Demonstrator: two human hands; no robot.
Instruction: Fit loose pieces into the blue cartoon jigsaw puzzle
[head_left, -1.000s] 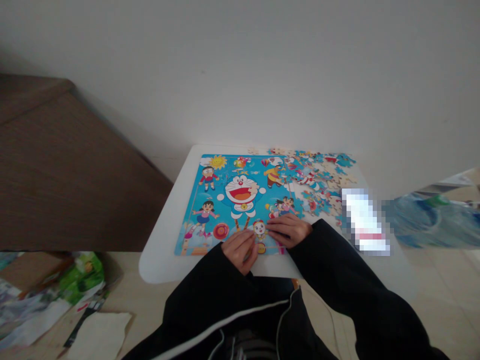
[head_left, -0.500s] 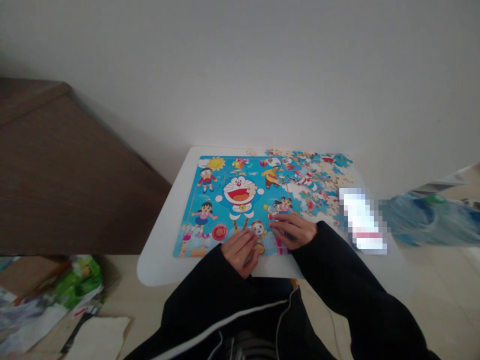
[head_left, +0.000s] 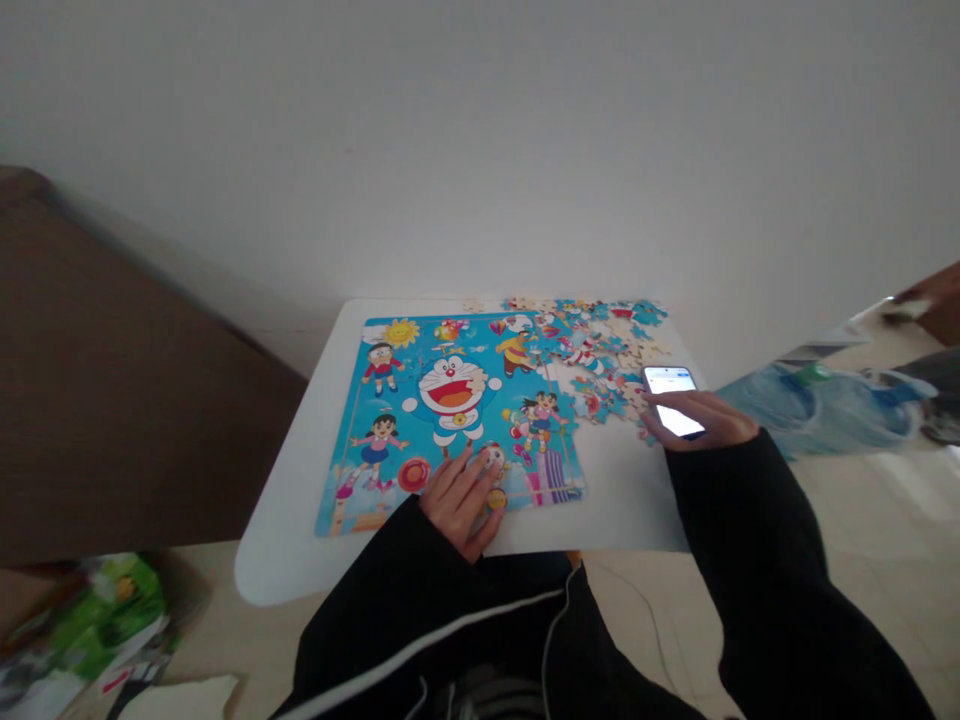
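Note:
A cartoon jigsaw puzzle (head_left: 491, 335) with a blue background and a big blue-and-white cat lies on a white table (head_left: 281, 500). My left hand (head_left: 461, 500) rests palm down on its lower middle, fingers stretched out; whether a piece is under them is hidden. At the right of the table, my right hand (head_left: 701, 420) reaches across a phone (head_left: 667, 378) with a lit screen. Its fingers extend over the lower screen to the phone's left edge. Between puzzle and phone spreads a heap of loose puzzle pieces (head_left: 600, 350), some face up and some showing bare backs.
A grey wall (head_left: 480, 150) stands behind the table. To the left is a brown wooden cabinet (head_left: 112, 370). Green packaging (head_left: 109, 610) lies on the floor at the lower left. Blue-and-white plastic-looking material (head_left: 825, 405) is right of the table. A white cord (head_left: 427, 640) hangs before my body.
My right hand has left the puzzle's lower right and moved right onto the phone. My left hand stays on the puzzle, its fingers flatter now. The view has shifted a little.

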